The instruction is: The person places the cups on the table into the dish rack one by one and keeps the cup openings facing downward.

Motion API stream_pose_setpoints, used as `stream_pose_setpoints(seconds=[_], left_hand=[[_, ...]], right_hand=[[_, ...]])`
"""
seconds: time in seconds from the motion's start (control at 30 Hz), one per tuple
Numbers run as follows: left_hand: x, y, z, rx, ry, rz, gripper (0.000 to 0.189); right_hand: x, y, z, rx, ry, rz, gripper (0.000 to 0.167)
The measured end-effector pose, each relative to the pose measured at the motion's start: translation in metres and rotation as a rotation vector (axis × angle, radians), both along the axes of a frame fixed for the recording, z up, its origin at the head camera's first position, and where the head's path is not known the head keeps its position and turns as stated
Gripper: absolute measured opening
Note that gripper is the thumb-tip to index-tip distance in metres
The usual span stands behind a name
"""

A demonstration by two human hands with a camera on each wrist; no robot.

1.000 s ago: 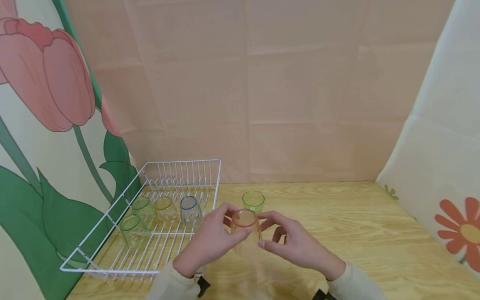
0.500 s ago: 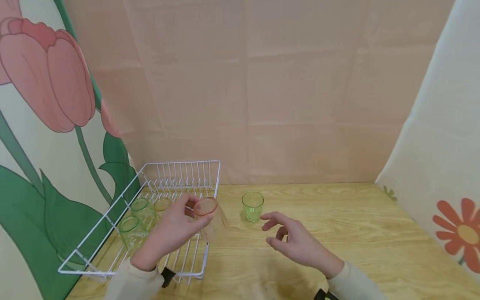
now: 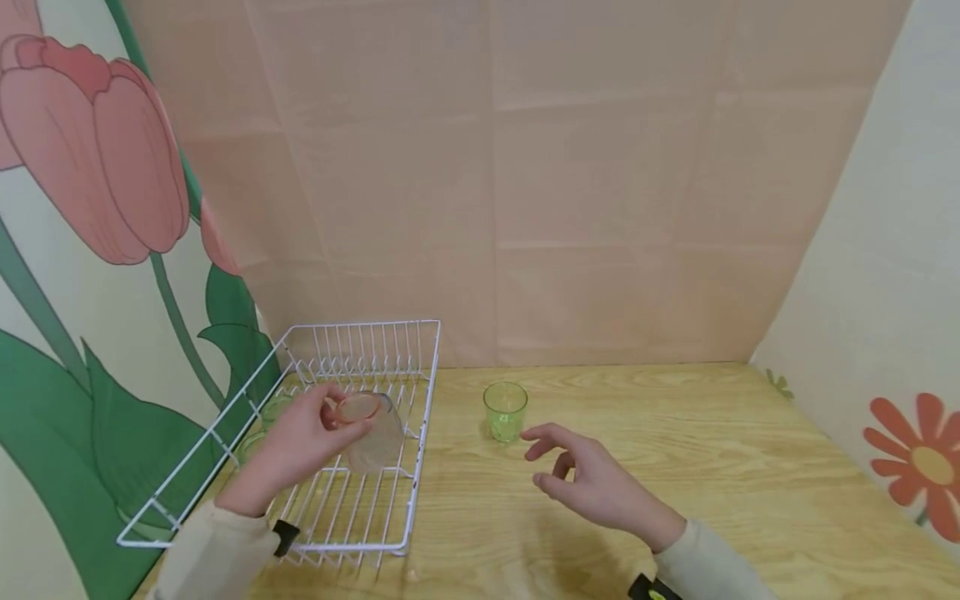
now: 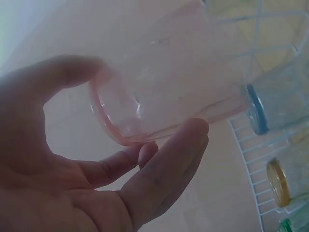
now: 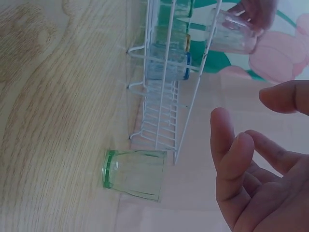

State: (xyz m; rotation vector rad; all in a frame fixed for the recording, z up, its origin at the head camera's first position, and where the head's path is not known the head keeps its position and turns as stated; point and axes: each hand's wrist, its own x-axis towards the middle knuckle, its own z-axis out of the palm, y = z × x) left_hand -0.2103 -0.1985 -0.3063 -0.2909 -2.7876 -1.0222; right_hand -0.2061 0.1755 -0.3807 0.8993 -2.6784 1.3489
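Observation:
My left hand (image 3: 300, 433) grips a clear pink glass (image 3: 375, 446) by its base, thumb on one side and fingers on the other. The glass is upside down and slightly tilted, over the white wire dish rack (image 3: 412, 500). Behind it in the head view is a blue-based glass (image 4: 280, 104); the left wrist view also shows an amber-based glass (image 4: 289, 181). My right hand (image 3: 588, 483) hovers with loosely bent fingers and holds nothing. Just beyond its fingertips, a green glass (image 3: 506, 412) stands upright on the table.
Two green glasses (image 3: 273, 408), partly hidden by my left hand, stand at the rack's left side. The wood-patterned table (image 3: 675, 450) extends right of the rack. A plain pinkish cloth (image 3: 600, 208) hangs behind, with flower-printed cloths on both sides.
My right hand has let go of the pink glass. My left hand has carried it leftward from the middle of the table to over the rack. The right hand has stayed nearly still since.

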Motion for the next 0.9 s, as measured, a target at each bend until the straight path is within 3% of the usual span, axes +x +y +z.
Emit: stream_pose_setpoints(seconds=[0.37,0.63,0.9], left_hand=[[-0.011,-0.024,-0.01,-0.081,-0.127,0.041,0.048],[-0.021,-0.04,-0.021,-0.096,-0.274,0.057,0.045],[-0.024,-0.049,-0.031,-0.178,-0.339,0.103,0.047]], right_hand=[[-0.001,0.001,-0.001,0.005,-0.01,0.005,0.042],[-0.002,0.001,-0.003,0.007,-0.006,-0.006,0.041],[-0.002,0.001,-0.004,0.014,0.004,-0.005,0.04]])
